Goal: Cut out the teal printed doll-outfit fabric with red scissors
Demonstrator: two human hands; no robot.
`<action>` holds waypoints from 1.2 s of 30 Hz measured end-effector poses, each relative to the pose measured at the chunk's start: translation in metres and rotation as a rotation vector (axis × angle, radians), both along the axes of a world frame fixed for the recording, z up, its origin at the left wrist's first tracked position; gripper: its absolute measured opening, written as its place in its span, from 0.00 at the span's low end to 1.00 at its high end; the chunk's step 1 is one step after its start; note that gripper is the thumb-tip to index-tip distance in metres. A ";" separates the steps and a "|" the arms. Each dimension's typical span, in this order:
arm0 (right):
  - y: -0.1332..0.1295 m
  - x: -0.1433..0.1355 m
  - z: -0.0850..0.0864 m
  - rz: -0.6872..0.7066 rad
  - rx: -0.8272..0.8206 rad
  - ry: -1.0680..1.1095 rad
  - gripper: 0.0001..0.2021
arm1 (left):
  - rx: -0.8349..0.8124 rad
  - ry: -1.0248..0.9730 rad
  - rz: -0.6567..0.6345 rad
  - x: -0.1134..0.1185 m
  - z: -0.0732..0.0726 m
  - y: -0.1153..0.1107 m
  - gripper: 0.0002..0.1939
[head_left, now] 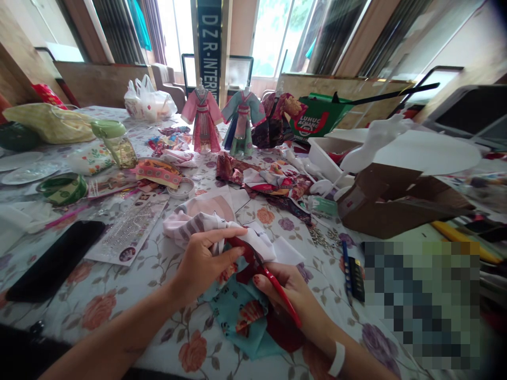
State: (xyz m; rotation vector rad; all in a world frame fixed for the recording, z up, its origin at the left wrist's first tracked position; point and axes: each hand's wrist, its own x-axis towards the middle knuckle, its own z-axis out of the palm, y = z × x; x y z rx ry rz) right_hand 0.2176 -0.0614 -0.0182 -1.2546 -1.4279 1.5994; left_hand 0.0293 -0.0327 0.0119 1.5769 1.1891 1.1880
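My left hand (216,256) pinches a dark red piece of fabric (246,266) between thumb and fingers. My right hand (291,285) is closed around red-handled scissors (283,295), whose blades point toward the fabric by my left fingertips. Below both hands hangs turquoise patterned fabric (237,303), bunched with the red cloth. Just beyond lies a bundle of white and grey striped cloth (194,227), partly hidden by my left hand. White paper pieces (287,250) lie beside it.
Two small dresses on stands, a pink one (202,121) and a teal one (243,121), stand at the back. A black phone (57,258) and a bead sheet (129,229) lie left. To the right are a cardboard box (396,200) and a blue pen (347,269).
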 end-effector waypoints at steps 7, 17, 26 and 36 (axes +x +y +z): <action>0.001 0.002 -0.004 0.016 0.021 -0.002 0.25 | -0.009 -0.032 -0.013 0.000 0.000 0.000 0.14; 0.001 0.000 -0.001 0.016 0.005 -0.018 0.26 | 0.002 0.014 -0.014 -0.001 -0.002 0.000 0.14; -0.001 0.000 -0.002 -0.018 0.003 -0.028 0.27 | 0.000 -0.032 -0.010 0.000 0.000 0.000 0.13; -0.001 0.000 -0.002 -0.002 -0.003 0.007 0.25 | 0.016 -0.003 -0.015 0.000 0.000 0.000 0.13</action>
